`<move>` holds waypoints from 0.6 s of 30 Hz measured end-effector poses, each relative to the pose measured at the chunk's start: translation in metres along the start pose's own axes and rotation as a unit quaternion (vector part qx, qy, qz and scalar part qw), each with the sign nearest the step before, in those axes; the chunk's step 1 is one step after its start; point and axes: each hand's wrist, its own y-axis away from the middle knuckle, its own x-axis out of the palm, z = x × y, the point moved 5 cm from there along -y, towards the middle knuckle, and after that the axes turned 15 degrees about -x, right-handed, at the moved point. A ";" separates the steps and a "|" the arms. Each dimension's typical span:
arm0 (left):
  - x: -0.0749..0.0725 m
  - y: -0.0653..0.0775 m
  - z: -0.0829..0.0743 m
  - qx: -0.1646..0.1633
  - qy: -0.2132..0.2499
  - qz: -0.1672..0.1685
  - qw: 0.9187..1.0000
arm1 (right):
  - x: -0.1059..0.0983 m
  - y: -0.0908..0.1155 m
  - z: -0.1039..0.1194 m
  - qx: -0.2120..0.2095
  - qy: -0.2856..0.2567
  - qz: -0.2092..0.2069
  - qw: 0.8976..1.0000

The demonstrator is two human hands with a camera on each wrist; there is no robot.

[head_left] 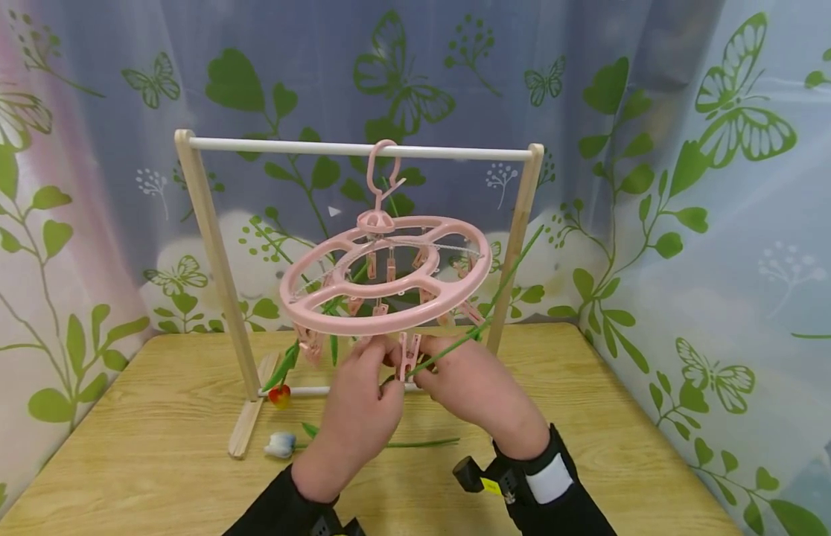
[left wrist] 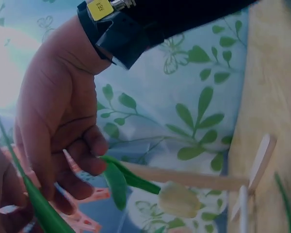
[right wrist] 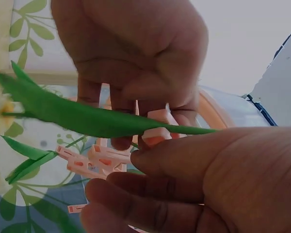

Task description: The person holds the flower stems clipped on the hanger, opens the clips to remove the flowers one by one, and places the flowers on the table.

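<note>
A pink clothespin (head_left: 409, 356) hangs at the front of a round pink clip hanger (head_left: 389, 325). My left hand (head_left: 358, 409) is at its left side, thumb and forefinger around it. My right hand (head_left: 479, 383) pinches at its right side. Between the clothespin's two tips passes the stem of an artificial tulip (right wrist: 87, 116), the long end slanting up to the right over my right hand. Fingers partly hide the leafy end in the head view; its bloom cannot be made out. A cream tulip (left wrist: 179, 199) hangs near my right hand in the left wrist view.
The hanger hooks on a white rail (head_left: 288, 147) between wooden posts (head_left: 217, 268). A red-yellow tulip (head_left: 279, 396) hangs low at the left. A pale blue tulip (head_left: 280, 445) lies on the wooden table (head_left: 167, 402). Patterned curtains (head_left: 724, 223) stand behind and at the sides.
</note>
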 end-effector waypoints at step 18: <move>-0.006 -0.006 -0.010 0.040 -0.128 0.025 0.991 | -0.006 0.000 -0.006 0.022 -0.019 -0.036 0.999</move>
